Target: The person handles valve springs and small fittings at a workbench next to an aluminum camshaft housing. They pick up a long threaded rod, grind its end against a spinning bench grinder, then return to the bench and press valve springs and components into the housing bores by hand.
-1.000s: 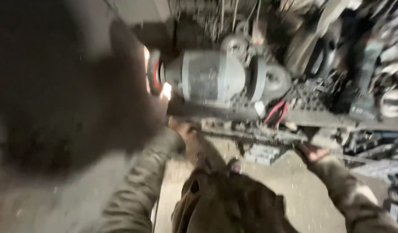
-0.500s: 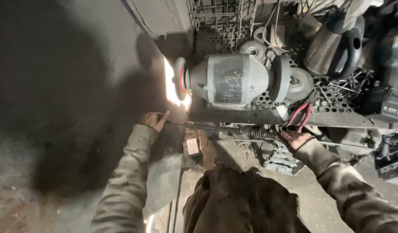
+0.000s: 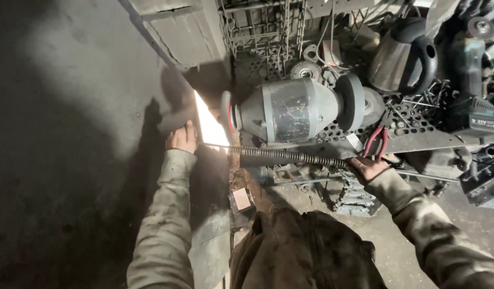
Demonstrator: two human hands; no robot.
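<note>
Centre frame: long coil spring (image 3: 284, 155) held level below the bench grinder (image 3: 295, 109). Left hand (image 3: 182, 138) grips its thin wire end; right hand (image 3: 367, 168) appears closed around the other end, partly hidden. Likely springy, greasy, sagging; best held near both ends.

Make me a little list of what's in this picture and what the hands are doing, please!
Place: dim, cluttered workshop
Machine: grey bench grinder on a perforated metal shelf
Held thing: long coiled spring, lying across below the grinder
Left hand: at the spring's thin end, beside the bright glow
Right hand: grips the other end
Nearby: red-handled pliers, dark kettle
</note>
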